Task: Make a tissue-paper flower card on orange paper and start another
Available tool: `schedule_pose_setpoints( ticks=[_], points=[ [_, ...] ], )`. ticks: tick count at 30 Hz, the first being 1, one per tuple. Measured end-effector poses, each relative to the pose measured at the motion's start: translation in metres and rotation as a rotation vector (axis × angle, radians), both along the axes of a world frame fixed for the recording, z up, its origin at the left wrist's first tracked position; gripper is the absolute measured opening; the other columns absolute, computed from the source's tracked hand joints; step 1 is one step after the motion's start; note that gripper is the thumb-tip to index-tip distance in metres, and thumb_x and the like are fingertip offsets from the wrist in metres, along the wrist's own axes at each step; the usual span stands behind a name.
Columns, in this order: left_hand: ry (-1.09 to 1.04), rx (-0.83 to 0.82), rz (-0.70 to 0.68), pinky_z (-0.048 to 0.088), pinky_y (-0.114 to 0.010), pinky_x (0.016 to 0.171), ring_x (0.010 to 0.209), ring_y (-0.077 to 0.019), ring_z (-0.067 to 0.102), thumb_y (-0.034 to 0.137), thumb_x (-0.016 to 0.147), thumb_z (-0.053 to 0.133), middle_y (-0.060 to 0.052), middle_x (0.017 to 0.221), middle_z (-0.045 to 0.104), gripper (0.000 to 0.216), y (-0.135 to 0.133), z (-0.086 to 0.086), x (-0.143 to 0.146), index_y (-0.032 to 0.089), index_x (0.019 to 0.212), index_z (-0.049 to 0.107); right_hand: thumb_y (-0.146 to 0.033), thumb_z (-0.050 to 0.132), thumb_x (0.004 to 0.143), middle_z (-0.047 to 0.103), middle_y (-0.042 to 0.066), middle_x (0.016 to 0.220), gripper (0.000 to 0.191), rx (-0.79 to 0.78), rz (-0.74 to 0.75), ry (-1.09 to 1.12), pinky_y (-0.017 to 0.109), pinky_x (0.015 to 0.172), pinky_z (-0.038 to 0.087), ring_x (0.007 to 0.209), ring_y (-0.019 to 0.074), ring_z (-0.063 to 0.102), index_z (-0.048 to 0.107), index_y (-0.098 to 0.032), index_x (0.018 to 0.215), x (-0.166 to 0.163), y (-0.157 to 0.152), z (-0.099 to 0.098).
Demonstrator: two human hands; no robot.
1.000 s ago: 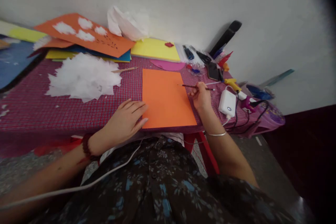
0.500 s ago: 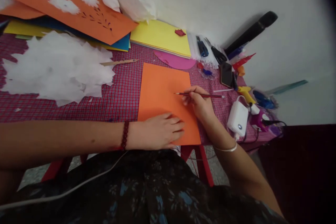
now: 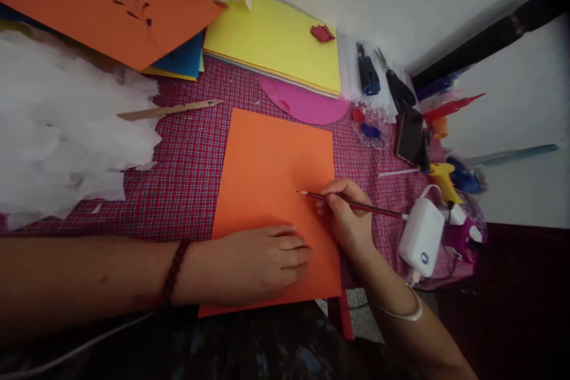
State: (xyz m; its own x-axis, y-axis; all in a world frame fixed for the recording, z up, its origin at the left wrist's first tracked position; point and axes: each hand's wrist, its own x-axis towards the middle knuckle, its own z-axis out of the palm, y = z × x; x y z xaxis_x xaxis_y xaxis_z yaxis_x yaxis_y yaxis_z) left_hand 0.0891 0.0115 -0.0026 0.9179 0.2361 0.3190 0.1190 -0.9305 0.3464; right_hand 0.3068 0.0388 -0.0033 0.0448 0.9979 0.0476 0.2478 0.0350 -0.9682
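A plain orange sheet of paper [image 3: 271, 160] lies on the checked cloth in front of me. My left hand [image 3: 253, 264] rests flat across its lower part, fingers stretched out to the right. At the sheet's right edge, my right hand [image 3: 350, 217] grips a dark red pencil [image 3: 378, 209] between thumb and fingers. The pencil's sharpened tip points left over the sheet; whether it touches the paper I cannot tell. No marks can be made out on the sheet.
White cut paper [image 3: 66, 124] is heaped at left, beside a wooden stick [image 3: 169, 109]. Behind lie an orange sheet with painted leaves [image 3: 111, 6], yellow paper [image 3: 271, 41] and a pink piece [image 3: 307, 101]. At right are a phone [image 3: 409, 138], scissors [image 3: 398, 86] and a white power bank [image 3: 422, 237].
The view has moved closer and shifted. The pencil's back end now tilts further down to the right. My left hand still lies flat on the orange sheet.
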Motion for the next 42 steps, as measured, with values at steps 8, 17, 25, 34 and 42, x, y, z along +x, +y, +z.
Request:
schedule_pose_setpoints(
  ticks=[8,17,25,34,42],
  points=[
    [-0.017,-0.059,0.017,0.038,-0.036,0.115,0.122,-0.0208,0.059,0.024,0.096,0.056,-0.006,0.133,0.067,0.026,-0.002,-0.005,0.0,0.017,0.116,0.07,-0.023,0.061,0.086,0.064,-0.001,0.066,0.009,-0.043,0.055,-0.033,0.027,0.049,0.048,0.055,0.0145,0.059,0.066,-0.028,0.082,0.0,-0.002,0.004],
    [0.014,-0.089,0.004,0.035,-0.037,0.119,0.128,-0.02,0.054,0.026,0.097,0.053,-0.003,0.138,0.064,0.028,-0.005,-0.008,0.001,0.019,0.116,0.071,-0.02,0.059,0.088,0.064,-0.001,0.069,0.013,-0.038,0.07,-0.072,0.027,0.05,0.048,0.056,0.0141,0.059,0.066,-0.03,0.084,0.001,-0.002,0.006],
    [-0.002,-0.12,0.019,0.036,-0.038,0.118,0.128,-0.0202,0.054,0.027,0.097,0.053,-0.003,0.136,0.065,0.026,-0.007,-0.011,0.002,0.02,0.113,0.072,-0.017,0.057,0.088,0.064,-0.001,0.07,0.014,-0.028,0.1,-0.101,0.026,0.05,0.048,0.057,0.0134,0.059,0.065,-0.028,0.084,0.0,-0.003,0.009],
    [-0.006,-0.12,0.006,0.033,-0.04,0.12,0.129,-0.0212,0.053,0.024,0.098,0.05,-0.003,0.137,0.064,0.027,-0.007,-0.013,0.002,0.02,0.113,0.072,-0.012,0.054,0.089,0.063,-0.003,0.07,0.015,-0.003,0.129,-0.091,0.022,0.053,0.049,0.059,0.0101,0.06,0.063,-0.023,0.084,-0.001,0.0,0.011],
    [-0.006,-0.119,-0.001,0.032,-0.04,0.12,0.129,-0.0218,0.052,0.026,0.098,0.049,-0.004,0.139,0.062,0.028,-0.008,-0.017,0.003,0.019,0.115,0.071,-0.011,0.054,0.089,0.063,-0.003,0.072,0.016,-0.007,0.134,-0.098,0.021,0.054,0.049,0.061,0.0096,0.06,0.063,-0.023,0.085,0.002,0.0,0.009]
  ],
)
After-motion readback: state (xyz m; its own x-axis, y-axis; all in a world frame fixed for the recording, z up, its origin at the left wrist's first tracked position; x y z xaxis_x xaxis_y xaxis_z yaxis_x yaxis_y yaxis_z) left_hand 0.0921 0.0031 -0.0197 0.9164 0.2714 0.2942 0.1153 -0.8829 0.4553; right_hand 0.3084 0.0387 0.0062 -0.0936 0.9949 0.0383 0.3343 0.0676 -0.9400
